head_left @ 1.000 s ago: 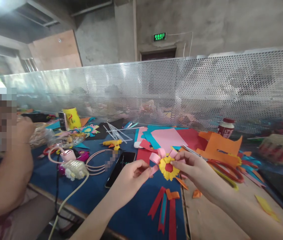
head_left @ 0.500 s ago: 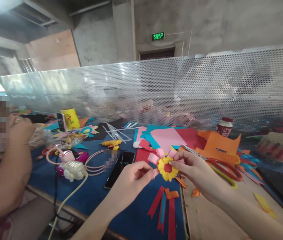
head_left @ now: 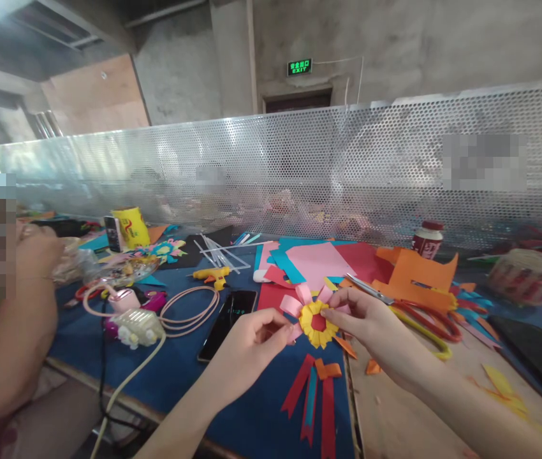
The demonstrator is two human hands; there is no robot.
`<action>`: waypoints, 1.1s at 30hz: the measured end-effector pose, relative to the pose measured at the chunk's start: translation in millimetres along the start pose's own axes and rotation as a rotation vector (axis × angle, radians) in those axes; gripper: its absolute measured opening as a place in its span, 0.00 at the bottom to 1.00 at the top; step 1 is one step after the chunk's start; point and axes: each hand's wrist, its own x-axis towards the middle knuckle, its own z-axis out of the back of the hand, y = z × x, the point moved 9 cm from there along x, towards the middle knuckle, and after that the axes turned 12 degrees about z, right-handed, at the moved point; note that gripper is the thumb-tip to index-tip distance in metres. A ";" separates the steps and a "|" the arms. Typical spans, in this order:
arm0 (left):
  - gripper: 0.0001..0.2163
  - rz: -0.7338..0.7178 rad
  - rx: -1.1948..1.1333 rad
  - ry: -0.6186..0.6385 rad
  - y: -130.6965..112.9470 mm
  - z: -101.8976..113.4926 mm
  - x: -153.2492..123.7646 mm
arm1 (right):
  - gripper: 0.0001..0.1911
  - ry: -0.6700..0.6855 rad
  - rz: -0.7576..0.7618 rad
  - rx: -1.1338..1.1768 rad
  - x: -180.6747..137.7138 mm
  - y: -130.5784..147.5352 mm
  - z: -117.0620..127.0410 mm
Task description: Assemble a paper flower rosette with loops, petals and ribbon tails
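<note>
Between my two hands is a paper flower with a yellow pleated ring, a red centre and pink looped petals. My left hand is closed, pinching a pink petal at the flower's lower left. On the other side, my right hand grips the flower's right edge, thumb on the yellow ring; its other fingers are partly hidden behind. Below the flower, red and blue paper ribbons with an orange loop lie on the blue table cover. A black phone lies beside my left hand.
Scissors and orange paper lie beyond my right hand. Pink, blue and red sheets are behind the flower. A yellow glue gun, a power strip with cables and a co-worker's arm are left. A perforated metal screen stands behind.
The view has shifted slightly, so most things sit a little further left. Both hands keep their hold on the paper flower, with little visible movement.
</note>
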 end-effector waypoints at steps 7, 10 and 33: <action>0.09 -0.004 -0.010 0.001 0.5 -0.7 -0.3 | 0.13 -0.036 0.049 -0.072 0.8 -0.2 3.3; 0.09 -0.017 -0.046 0.011 0.6 -1.5 0.4 | 0.13 -0.040 0.043 -0.073 0.4 -1.3 3.3; 0.14 -0.075 -0.156 -0.092 -6.1 10.6 -1.1 | 0.14 -0.076 0.071 0.070 -6.9 9.1 -0.4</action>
